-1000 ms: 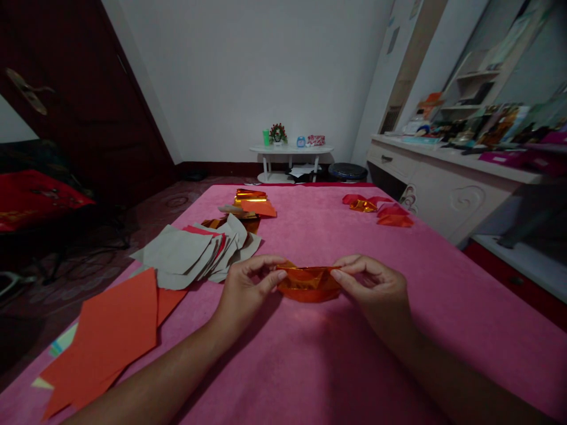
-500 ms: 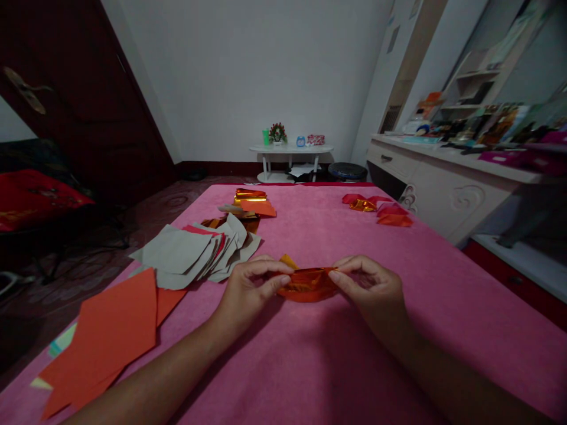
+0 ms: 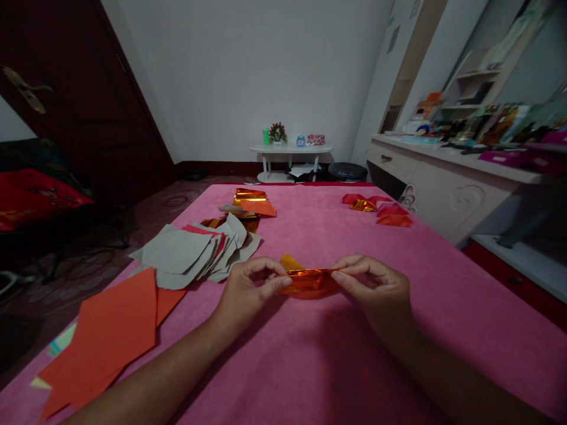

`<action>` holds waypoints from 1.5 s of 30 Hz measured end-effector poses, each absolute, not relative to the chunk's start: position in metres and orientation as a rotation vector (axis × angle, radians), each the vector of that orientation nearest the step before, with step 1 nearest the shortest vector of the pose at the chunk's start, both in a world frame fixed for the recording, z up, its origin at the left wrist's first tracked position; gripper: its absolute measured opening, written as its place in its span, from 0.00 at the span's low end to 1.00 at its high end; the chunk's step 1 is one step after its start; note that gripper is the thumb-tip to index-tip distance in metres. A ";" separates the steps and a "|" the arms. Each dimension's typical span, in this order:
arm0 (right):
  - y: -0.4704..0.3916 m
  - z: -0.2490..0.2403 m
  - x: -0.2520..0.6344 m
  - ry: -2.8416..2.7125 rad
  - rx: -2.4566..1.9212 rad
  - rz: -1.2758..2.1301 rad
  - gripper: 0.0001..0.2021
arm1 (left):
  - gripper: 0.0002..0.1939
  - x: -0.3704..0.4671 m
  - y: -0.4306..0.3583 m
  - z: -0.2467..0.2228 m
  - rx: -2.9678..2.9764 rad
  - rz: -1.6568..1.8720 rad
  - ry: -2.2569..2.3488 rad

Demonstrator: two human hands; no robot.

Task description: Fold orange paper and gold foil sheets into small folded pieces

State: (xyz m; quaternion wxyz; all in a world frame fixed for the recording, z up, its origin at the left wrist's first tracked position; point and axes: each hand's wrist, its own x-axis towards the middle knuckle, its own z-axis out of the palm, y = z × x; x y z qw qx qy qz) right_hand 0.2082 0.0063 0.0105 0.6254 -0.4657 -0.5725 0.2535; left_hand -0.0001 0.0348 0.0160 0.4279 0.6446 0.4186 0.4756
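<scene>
A shiny orange-gold piece of foil paper (image 3: 312, 284) is stretched between my two hands, just above the pink cloth (image 3: 287, 366). My left hand (image 3: 261, 282) pinches its left end between thumb and fingers. At the right end, my right hand (image 3: 371, 283) grips it the same way. The upper edge runs nearly straight from hand to hand, and the lower part bulges down in a curve. A yellowish flap (image 3: 291, 262) sticks up beside my left fingertips.
Grey paper sheets (image 3: 177, 251) and orange paper sheets (image 3: 117, 313) lie to the left. Behind them sit gold foil (image 3: 250, 196) and an orange piece (image 3: 259, 208). Folded red and gold paper shapes (image 3: 363, 204) rest at the far right. A white dresser (image 3: 447, 177) stands beyond the right edge.
The foil paper is pulled tauter and its upper edge is straighter. My right hand has shifted slightly right, and more of the yellowish flap shows. The piles have not moved.
</scene>
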 end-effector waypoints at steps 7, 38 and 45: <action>0.008 0.008 0.210 -1.267 -1.063 0.578 0.05 | 0.05 -0.004 0.037 0.018 1.630 1.183 1.012; 0.017 0.013 0.221 -1.762 -1.111 0.227 0.05 | 0.05 -0.013 0.045 0.019 2.346 1.361 0.947; 0.046 0.037 0.242 -2.170 -0.707 -0.322 0.11 | 0.03 -0.023 0.064 0.035 3.026 1.469 0.718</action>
